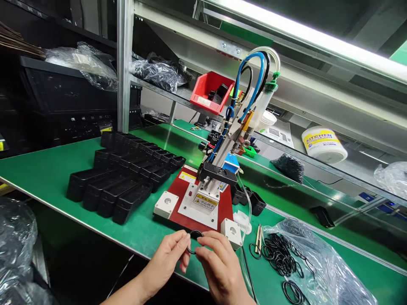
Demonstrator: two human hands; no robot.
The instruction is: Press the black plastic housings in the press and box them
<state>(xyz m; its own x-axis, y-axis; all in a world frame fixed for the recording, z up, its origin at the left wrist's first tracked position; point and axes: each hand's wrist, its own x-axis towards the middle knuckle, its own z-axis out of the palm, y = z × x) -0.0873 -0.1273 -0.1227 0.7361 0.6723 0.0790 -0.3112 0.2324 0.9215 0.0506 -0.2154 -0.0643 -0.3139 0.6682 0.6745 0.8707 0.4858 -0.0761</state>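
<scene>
Over the green workbench (41, 173), a black O-ring (196, 231) is pinched at left by the left hand (168, 256); opposite, the right hand (220, 262) is nearby, its grip untellable.

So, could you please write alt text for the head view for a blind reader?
The left hand pinches a black O-ring, the right hand at its other side, before a red-based benchtop machine. Black casings sit left on the green table; loose O-rings lie right.
</scene>
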